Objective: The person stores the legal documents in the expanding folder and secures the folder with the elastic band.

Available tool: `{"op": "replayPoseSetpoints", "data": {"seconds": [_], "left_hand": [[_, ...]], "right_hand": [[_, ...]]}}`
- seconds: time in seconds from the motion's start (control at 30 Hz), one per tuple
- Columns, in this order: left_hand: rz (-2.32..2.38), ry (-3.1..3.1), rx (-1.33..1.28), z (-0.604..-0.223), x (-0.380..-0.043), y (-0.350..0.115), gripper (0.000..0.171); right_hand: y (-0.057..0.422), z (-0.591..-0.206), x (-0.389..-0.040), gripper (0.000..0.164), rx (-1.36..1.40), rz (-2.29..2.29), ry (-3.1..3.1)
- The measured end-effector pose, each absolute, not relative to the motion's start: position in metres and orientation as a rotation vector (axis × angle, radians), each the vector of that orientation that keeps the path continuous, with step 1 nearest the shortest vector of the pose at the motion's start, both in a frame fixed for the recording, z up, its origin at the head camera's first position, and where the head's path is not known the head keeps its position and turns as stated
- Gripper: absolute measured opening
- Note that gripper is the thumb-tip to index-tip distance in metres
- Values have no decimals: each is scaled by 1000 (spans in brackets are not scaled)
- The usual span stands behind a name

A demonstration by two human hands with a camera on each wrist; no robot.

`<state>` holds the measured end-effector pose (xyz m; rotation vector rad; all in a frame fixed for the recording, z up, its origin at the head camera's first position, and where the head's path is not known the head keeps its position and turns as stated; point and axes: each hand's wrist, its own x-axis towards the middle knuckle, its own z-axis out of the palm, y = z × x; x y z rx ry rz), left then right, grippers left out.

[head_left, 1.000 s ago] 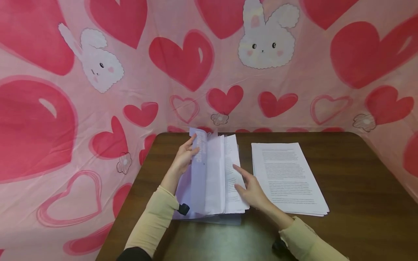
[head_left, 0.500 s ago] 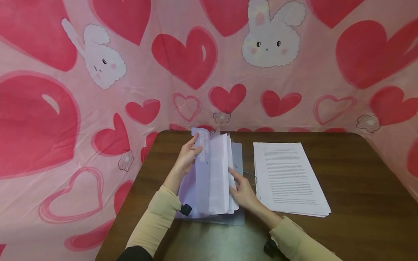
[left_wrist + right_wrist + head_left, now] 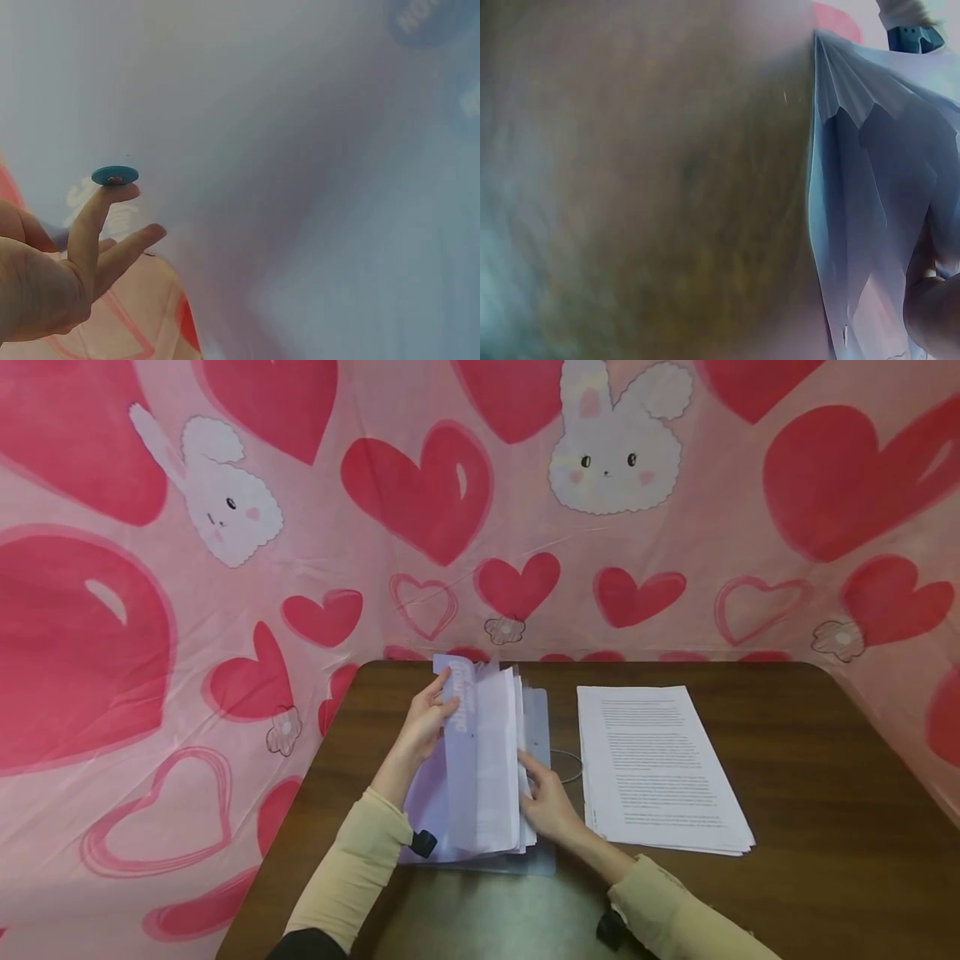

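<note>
Pink fabric point(image 3: 540, 531) printed with red hearts and white rabbit heads hangs behind and to the left of a dark brown wood-grain table point(image 3: 810, 860). On the table's left half lies a translucent lilac expanding file folder point(image 3: 427, 802), spread open. Its front cover point(image 3: 461, 777) stands raised and slightly bowed, with pale lettering near the top; the left wrist view shows a round teal button point(image 3: 115, 174) on it, and the right wrist view shows fan-like pleats point(image 3: 862, 150) along one side. Inside, white papers point(image 3: 497, 760) stand in a thick, uneven bundle, their right edges staggered over the grey-blue back cover point(image 3: 537, 718).

From the left, the person's left hand point(image 3: 426, 718) reaches up and pinches the front cover's upper left edge between thumb and fingers, the forearm in a cream sleeve point(image 3: 348, 868). Right of the bundle, the right hand point(image 3: 551, 806) comes in from the lower right, index finger and thumb apart against the papers' edge; whether they grip any sheets I cannot tell. Just beyond, a thin elastic loop point(image 3: 581, 768) extends toward a neat stack of printed sheets point(image 3: 660, 768) lying flat.
</note>
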<state>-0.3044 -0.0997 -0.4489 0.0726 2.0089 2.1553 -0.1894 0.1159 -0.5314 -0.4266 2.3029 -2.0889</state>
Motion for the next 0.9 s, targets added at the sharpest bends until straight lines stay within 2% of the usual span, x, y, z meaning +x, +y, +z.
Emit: {"op": "replayPoseSetpoints", "data": {"seconds": [0.33,0.9], "left_hand": [[2141,1974,56,-450,-304,-102,72],[2113,1964,116,-455,-308,-108,72]], "right_hand": [[114,-533,-183,71,-343,-2062,2323],[144,-522,-176,57,-287,-2096,2352]]}}
